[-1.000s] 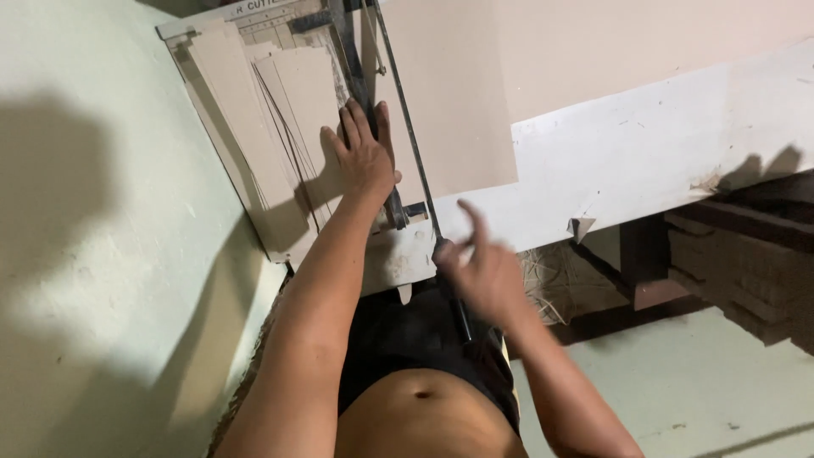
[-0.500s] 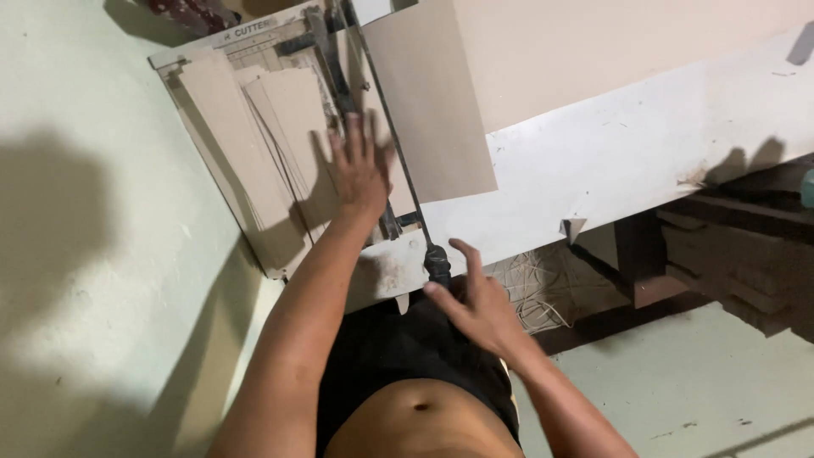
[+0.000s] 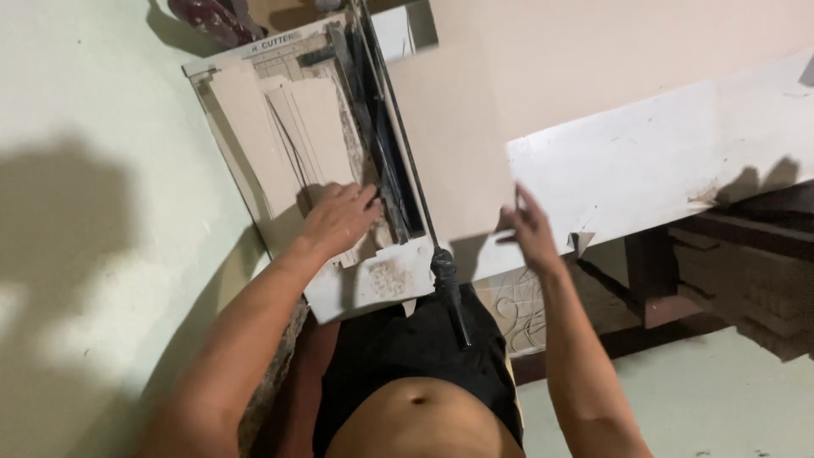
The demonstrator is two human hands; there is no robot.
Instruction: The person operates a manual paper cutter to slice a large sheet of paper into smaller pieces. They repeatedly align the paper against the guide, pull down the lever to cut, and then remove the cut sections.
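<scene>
While the left hand (image 3: 339, 219) lies flat with fingers together on the cut strips (image 3: 309, 140), pinning them to the cutter bed (image 3: 246, 127), the right hand (image 3: 530, 231), fingers spread, steadies the large board sheet's (image 3: 509, 93) near edge beside the lowered blade handle (image 3: 447, 276).

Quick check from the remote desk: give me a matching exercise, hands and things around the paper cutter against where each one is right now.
1. left hand
2. right hand
3. black cutter handle
4. large beige cardboard sheet

a. hangs past the table's near edge
b. open, at the sheet's near edge
c. flat on the narrow cut beige strips
d. lies right of the blade

Pairs: 1-c, 2-b, 3-a, 4-d
</scene>
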